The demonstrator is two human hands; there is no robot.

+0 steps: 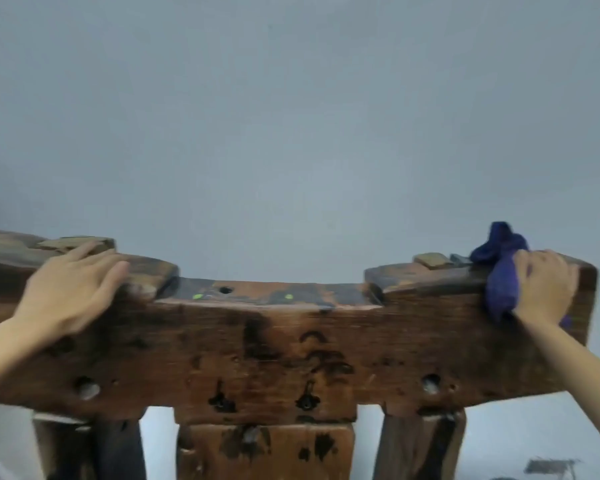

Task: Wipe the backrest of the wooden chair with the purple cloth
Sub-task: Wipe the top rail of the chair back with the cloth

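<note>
Right hand (544, 289) clenched around the purple cloth (501, 271), fingers hooked over the top edge of the backrest (291, 348) at the right of the frame. Cloth bunched: one wad sticks up above the rail, the rest hangs down the near face under the palm, touching the wood.

Left hand (71, 289) grasps nothing; it lies flat, fingers spread, on the raised left shoulder of the same rail, at the left of the frame.

Backrest: a thick, dark, weathered plank running across the middle of the frame, with a lower notch in its top centre between two raised ends. Two small green spots (197, 296) and a round hole (225, 290) sit in the notch. The near face shows knot holes, dark stains and pits. A small wooden block (429, 260) rests on the top just left of the cloth.

Below, at the bottom of the frame, a wide centre slat (264, 448) and two side posts (420, 445) run down from the plank.

Behind, a plain grey wall (291, 116) fills the upper half.

No containers in sight.
</note>
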